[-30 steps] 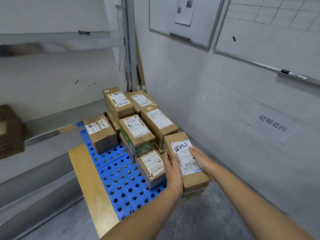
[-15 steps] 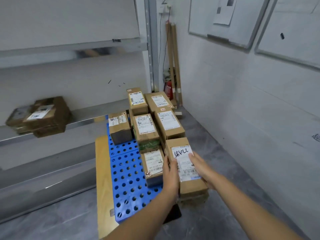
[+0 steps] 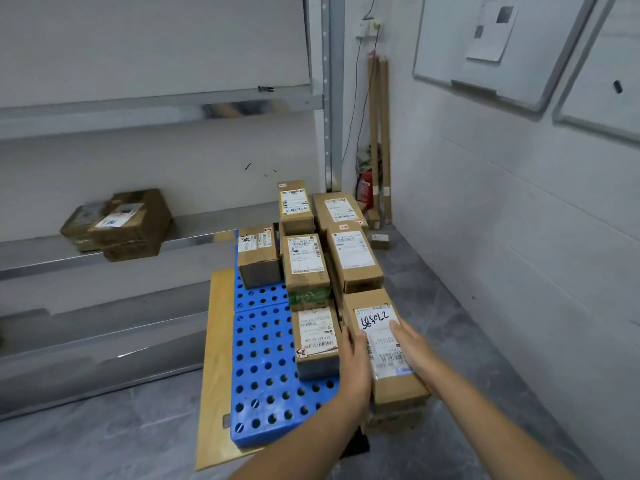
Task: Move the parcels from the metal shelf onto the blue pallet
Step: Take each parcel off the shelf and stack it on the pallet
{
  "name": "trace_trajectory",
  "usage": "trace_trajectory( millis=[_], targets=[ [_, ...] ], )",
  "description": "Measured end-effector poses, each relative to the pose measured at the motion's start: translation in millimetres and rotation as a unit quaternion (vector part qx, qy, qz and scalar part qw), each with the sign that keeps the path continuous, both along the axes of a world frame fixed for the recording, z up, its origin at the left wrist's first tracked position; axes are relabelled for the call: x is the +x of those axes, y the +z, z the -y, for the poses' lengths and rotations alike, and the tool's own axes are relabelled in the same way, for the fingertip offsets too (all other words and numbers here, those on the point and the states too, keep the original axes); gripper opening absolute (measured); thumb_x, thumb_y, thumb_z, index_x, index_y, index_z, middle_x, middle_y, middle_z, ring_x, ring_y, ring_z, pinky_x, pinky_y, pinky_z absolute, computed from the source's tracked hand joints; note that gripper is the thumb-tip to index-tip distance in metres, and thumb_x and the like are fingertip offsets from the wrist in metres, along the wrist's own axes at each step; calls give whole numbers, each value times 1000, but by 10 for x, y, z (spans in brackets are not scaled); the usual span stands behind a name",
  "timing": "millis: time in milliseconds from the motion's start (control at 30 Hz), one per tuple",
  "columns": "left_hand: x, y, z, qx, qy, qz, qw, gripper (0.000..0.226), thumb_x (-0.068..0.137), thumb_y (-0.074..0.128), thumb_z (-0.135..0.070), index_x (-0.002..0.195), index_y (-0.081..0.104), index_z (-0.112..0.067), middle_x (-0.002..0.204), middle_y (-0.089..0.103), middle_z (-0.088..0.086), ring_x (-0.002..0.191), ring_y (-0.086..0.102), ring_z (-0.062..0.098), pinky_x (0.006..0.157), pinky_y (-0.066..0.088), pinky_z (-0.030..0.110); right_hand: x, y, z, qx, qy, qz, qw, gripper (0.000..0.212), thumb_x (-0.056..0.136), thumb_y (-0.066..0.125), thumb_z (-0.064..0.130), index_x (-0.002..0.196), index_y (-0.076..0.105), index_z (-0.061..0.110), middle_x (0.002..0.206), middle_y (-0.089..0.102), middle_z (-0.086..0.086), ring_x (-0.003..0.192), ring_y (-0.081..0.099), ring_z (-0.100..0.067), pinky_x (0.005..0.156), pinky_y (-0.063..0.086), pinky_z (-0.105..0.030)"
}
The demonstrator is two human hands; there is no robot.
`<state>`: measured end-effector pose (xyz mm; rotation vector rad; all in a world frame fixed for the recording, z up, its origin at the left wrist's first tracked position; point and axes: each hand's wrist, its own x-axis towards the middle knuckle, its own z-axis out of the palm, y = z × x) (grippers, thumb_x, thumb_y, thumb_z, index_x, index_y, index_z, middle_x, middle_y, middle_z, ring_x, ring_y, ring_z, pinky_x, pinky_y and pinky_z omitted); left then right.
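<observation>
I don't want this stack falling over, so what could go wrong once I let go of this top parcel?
The handwritten-label parcel that your left hand and right hand touch tops a stack at the near right corner of the blue pallet, seemingly past its edge; releasing it could tip it onto the floor. Piling the shelf parcels there too would likely worsen that; bare pallet lies left.

Blue pallet [image 3: 263,358] (dotted with holes), brown parcels [image 3: 304,268], white labels [image 3: 353,251].
</observation>
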<state>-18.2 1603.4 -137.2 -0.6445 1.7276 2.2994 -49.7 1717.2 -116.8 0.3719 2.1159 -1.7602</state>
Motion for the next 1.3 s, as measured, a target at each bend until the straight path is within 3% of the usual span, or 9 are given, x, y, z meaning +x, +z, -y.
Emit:
trace_trajectory(
  millis=[100,233,367,433,533,600,667,800,1300],
  targets=[
    [28,13,60,-6,-11,11,1000,55,101,44,-49,152,26,-39,125,60,-7,101,66,8,68,58,24,-18,-40,25,12,3,-8,1000,29,103,38,36,123,55,25,99,72,-2,81,72,-15,56,53,-24],
    [-20,26,136,-7,-21,-1,1000,50,102,48,-36,149,34,-31,125,63,-5,98,69,7,69,58,21,-77,1,28,41,-5,-19,999,27,102,43,30,121,57,18,92,71,-6,73,71,-18,50,51,-26],
    [-43,273,340,-52,-24,-32,998,47,101,46,-31,147,38,-32,137,57,-7,120,59,11,87,55,21,-271,191,171,122,-39,-122,984,30,98,50,27,126,56,18,102,68,-6,92,65,-25,84,53,-45],
    [-100,422,522,-83,-5,-42,996,54,103,44,-34,155,28,-29,154,41,-3,139,42,17,107,41,29,-368,342,317,175,-43,-177,968,35,96,52,24,131,55,18,124,61,-13,118,52,-29,101,42,-45],
    [-161,596,862,-124,3,-70,990,53,104,43,-33,155,28,-27,158,34,-2,143,36,17,113,35,33,-433,579,677,191,-8,-207,959,42,95,52,24,137,50,24,141,44,-11,136,32,-25,109,31,-45],
    [-172,706,1171,-134,10,-100,986,48,105,44,-29,152,33,-27,147,47,-5,126,53,5,99,48,22,-460,709,1015,180,39,-219,958,43,95,53,25,137,49,25,143,43,-7,135,34,-24,111,33,-45],
    [-169,819,1545,-150,33,-114,982,48,105,44,-29,151,34,-26,144,47,-9,116,56,-2,88,48,10,-462,810,1410,163,93,-225,956,44,96,51,27,140,45,25,144,43,-2,133,38,-21,108,37,-42],
    [-64,953,2405,-220,88,-123,964,53,104,43,-34,155,29,-24,159,32,-1,144,34,18,117,33,37,-366,898,2265,140,177,-237,945,46,99,49,30,144,40,24,147,42,1,134,40,-17,108,37,-36],
    [696,924,5753,-353,211,-83,908,55,104,46,-29,155,30,-15,161,28,5,149,25,20,119,22,35,-35,1116,5634,117,299,-266,909,51,101,43,33,148,34,15,155,32,-3,141,32,-19,116,26,-35]
  ],
)
